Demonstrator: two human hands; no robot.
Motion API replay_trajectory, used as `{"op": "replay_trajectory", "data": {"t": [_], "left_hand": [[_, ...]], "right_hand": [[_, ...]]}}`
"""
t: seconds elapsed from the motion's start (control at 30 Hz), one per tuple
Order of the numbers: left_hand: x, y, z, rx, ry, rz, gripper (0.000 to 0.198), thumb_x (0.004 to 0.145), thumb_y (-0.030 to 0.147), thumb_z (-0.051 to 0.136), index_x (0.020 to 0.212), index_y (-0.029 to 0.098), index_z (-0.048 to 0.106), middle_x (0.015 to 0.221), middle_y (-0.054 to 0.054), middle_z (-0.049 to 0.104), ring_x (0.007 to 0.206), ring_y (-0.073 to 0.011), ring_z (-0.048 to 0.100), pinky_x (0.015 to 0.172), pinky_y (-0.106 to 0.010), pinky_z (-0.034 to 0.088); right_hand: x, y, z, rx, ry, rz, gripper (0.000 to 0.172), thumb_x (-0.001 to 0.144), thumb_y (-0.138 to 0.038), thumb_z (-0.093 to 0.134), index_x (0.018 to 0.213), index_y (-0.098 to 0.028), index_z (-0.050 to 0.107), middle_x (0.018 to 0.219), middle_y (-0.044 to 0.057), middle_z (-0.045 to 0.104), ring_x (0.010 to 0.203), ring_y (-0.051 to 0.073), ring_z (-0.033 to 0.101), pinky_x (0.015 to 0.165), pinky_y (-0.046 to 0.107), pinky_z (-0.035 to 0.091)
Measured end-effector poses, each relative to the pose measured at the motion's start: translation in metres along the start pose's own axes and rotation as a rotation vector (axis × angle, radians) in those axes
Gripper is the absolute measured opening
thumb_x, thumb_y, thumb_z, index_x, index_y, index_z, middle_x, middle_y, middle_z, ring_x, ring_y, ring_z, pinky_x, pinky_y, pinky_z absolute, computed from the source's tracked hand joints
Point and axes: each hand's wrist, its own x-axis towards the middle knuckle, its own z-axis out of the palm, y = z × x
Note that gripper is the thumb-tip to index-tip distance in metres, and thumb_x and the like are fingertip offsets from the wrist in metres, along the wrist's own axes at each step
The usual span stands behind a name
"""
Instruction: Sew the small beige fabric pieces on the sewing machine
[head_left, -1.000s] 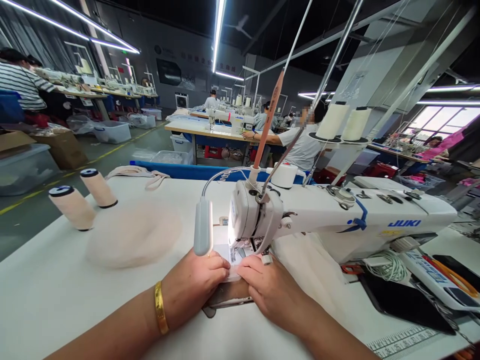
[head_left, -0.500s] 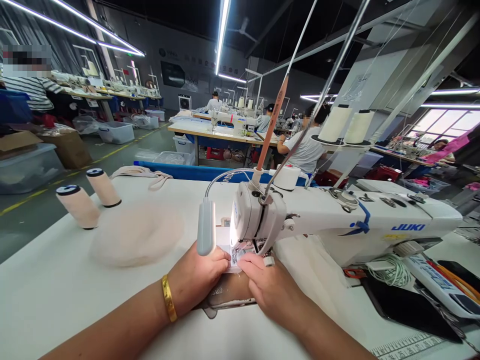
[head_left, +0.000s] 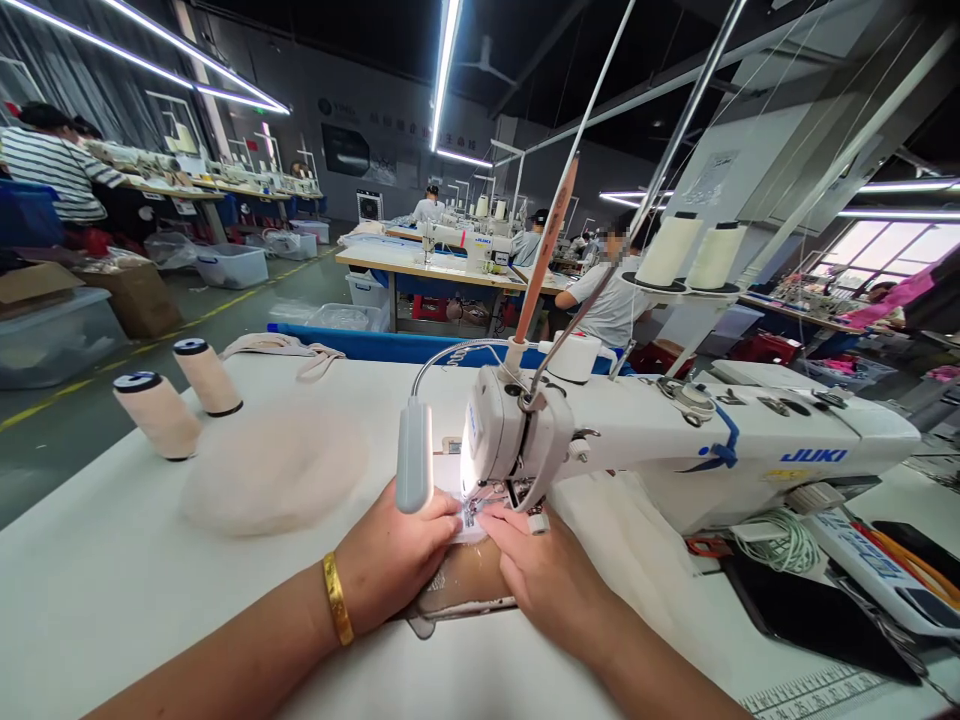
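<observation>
At the needle of a white JUKI sewing machine (head_left: 517,425), both my hands work on a piece of pale fabric (head_left: 471,536) lying under the presser foot (head_left: 470,512). My left hand (head_left: 397,545) is on the left side, thumb and fingers pressed together on the fabric's edge. From the right, my right hand (head_left: 544,565) pinches the fabric close to the foot. My fingertips partly hide the cloth. Sheer pale fabric (head_left: 622,540) spreads under the machine arm to the right. A small lamp (head_left: 414,455) lights the needle area.
Two peach thread cones (head_left: 156,415) and a round heap of sheer fabric (head_left: 277,470) sit on the left of the table. To the right lie a black tablet (head_left: 817,615), a coiled cable (head_left: 780,541) and a ruler (head_left: 817,692). Co-workers sit at machines farther off.
Both hands stay beside the presser foot. My right fingers have shifted very slightly, and the fabric between the hands lies a little differently.
</observation>
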Motion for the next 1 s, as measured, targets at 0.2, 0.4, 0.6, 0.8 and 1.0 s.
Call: {"op": "replay_trajectory", "data": {"t": [0.2,0.4,0.6,0.8,1.0], "left_hand": [[-0.006,0.001,-0.011,-0.003,-0.080,-0.208,0.028,0.103,0.045,0.052,0.103,0.024,0.072,0.094,-0.007,0.071,0.088,-0.0264,0.065,0.075,-0.036,0.053],[-0.001,-0.006,-0.013,0.075,0.006,-0.096,0.028,0.101,0.020,0.043,0.106,0.024,0.071,0.104,-0.008,0.067,0.088,-0.0250,0.059,0.080,-0.038,0.050],[-0.004,0.004,-0.008,-0.034,-0.047,-0.144,0.025,0.098,0.020,0.046,0.078,0.020,0.060,0.115,-0.010,0.061,0.099,-0.0266,0.057,0.079,-0.039,0.051],[-0.002,0.021,-0.013,-0.183,-0.194,-0.066,0.016,0.094,0.023,0.061,0.080,0.022,0.067,0.103,-0.007,0.064,0.097,-0.0259,0.058,0.082,-0.040,0.049],[-0.002,0.021,-0.011,-0.213,-0.172,-0.063,0.016,0.093,0.023,0.064,0.103,0.028,0.075,0.098,-0.007,0.066,0.086,-0.0246,0.057,0.071,-0.036,0.047]], "right_hand": [[0.001,0.009,-0.010,-0.015,0.072,-0.007,0.045,0.084,0.001,0.048,0.115,-0.021,0.072,0.113,0.011,0.073,0.104,0.028,0.062,0.086,0.039,0.055],[-0.003,-0.009,-0.025,0.199,0.034,-0.231,0.048,0.090,-0.003,0.047,0.132,-0.021,0.061,0.110,0.007,0.073,0.101,0.024,0.062,0.087,0.035,0.053],[0.004,0.014,-0.026,-0.131,-0.058,-0.012,0.029,0.082,0.003,0.057,0.093,-0.022,0.069,0.102,0.008,0.073,0.098,0.027,0.061,0.086,0.038,0.048],[-0.005,0.012,-0.030,-0.081,0.201,-0.059,0.023,0.090,-0.004,0.052,0.093,-0.020,0.068,0.090,0.008,0.069,0.090,0.026,0.058,0.085,0.039,0.045],[-0.002,0.007,-0.018,-0.103,-0.050,-0.052,0.024,0.081,0.000,0.057,0.088,-0.021,0.065,0.096,0.006,0.072,0.088,0.025,0.057,0.083,0.037,0.044]]}}
